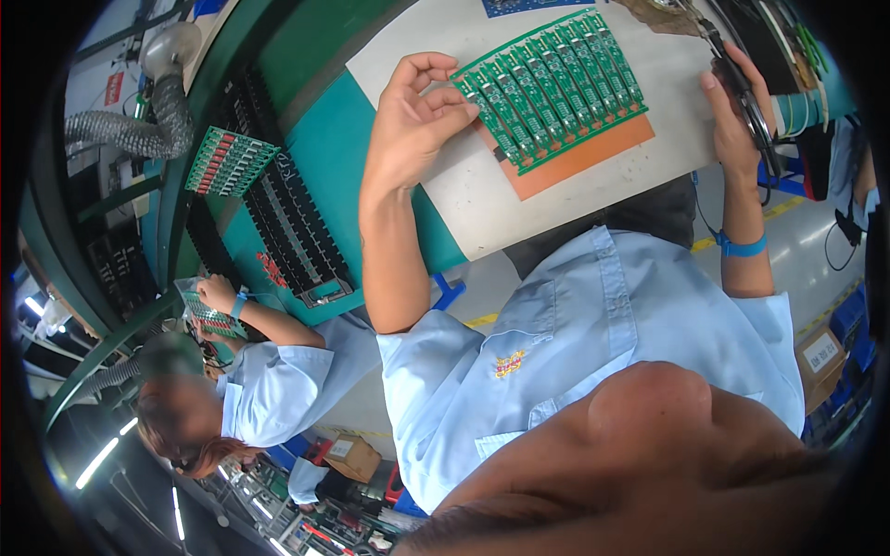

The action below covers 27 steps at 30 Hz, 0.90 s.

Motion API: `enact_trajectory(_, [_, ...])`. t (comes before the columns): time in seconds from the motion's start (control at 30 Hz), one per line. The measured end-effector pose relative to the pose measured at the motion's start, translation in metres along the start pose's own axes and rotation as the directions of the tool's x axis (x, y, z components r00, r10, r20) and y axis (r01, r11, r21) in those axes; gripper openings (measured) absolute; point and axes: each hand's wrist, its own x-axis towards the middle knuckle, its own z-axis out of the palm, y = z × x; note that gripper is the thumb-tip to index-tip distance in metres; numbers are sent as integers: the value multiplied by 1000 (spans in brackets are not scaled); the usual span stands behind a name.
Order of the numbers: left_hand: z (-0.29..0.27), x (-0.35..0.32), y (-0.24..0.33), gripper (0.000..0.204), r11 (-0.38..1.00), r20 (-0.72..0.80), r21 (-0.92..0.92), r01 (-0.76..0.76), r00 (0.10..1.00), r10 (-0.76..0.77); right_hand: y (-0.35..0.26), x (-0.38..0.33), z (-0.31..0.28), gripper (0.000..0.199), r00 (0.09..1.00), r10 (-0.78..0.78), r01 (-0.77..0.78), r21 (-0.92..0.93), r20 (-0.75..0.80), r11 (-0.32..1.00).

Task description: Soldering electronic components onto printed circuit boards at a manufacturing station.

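A green panel of several narrow circuit boards (556,91) lies tilted over an orange sheet (593,157) on the white work surface. My left hand (417,116) is closed at the panel's left edge, thumb and fingers pinching its corner. Over at the right, my right hand (737,125) is wrapped around a black-handled hand tool (742,93) with a metal front part. Its exact kind I cannot make out. The tool's front points away from me, beside a crumpled brownish thing (663,17), and is apart from the panel.
A blue circuit board (528,6) lies at the far edge. Left of the green mat (338,167) runs a black slotted rack (297,218) with another board panel (232,162) leaning there. A co-worker (278,380) handles a board at left. A blue wrist strap (742,247) circles my right wrist.
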Motion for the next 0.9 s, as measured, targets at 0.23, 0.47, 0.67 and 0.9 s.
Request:
enact_trajectory(0.23, [2, 8, -2, 45, 987, 13, -159, -37, 999, 39, -7, 1, 7, 46, 1000, -12, 14, 146, -14, 989])
enact_trajectory(0.47, [0, 11, -6, 46, 991, 12, -127, -34, 999, 36, -3, 0, 5, 43, 997, -79, 79, 71, -1, 994])
enact_trajectory(0.67, [-19, 4, -16, 47, 984, -122, -146, -107, 989, 89, -19, 10, 24, 43, 985, -147, 132, 161, 86, 978])
enact_trajectory(0.9, [-51, 12, -1, 40, 941, 6, -284, -184, 981, 193, -27, 7, -3, 43, 992, -117, 109, 175, 36, 978])
